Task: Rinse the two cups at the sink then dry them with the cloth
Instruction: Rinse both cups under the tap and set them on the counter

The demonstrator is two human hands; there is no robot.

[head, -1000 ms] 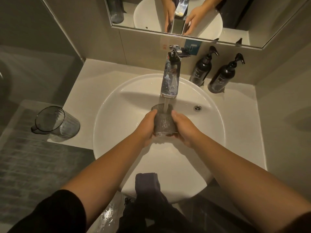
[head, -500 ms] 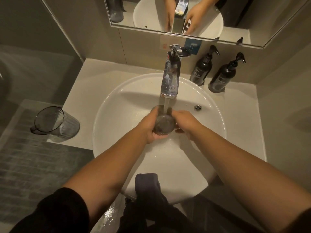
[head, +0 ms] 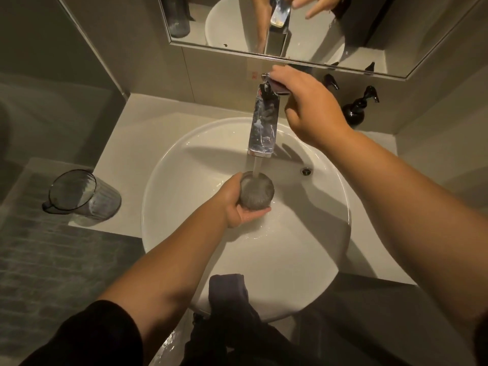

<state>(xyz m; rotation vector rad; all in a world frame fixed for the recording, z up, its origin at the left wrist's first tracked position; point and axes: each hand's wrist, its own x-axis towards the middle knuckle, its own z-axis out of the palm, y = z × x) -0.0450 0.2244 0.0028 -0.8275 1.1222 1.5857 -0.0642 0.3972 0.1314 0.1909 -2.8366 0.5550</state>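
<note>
From the head camera, the left hand (head: pixel 239 204) grips a grey ribbed glass cup (head: pixel 256 191) from below, mouth up, over the middle of the round white ceramic basin (head: pixel 303 273). A stream of water (head: pixel 257 167) falls from the chrome tap spout (head: pixel 264 128) straight into the cup, which looks full and frothing. The right hand (head: pixel 309 109) rests on the tap lever (head: pixel 276 88) at the far side, fingers curled over it. A second grey ribbed glass cup (head: pixel 84 198) stands upright on the pale counter (head: pixel 137 143) left of the basin; I cannot tell whether it holds anything. A dark cloth (head: pixel 228 291) hangs over the basin's near rim. A black pump bottle (head: pixel 355 110) stands far right.
</note>
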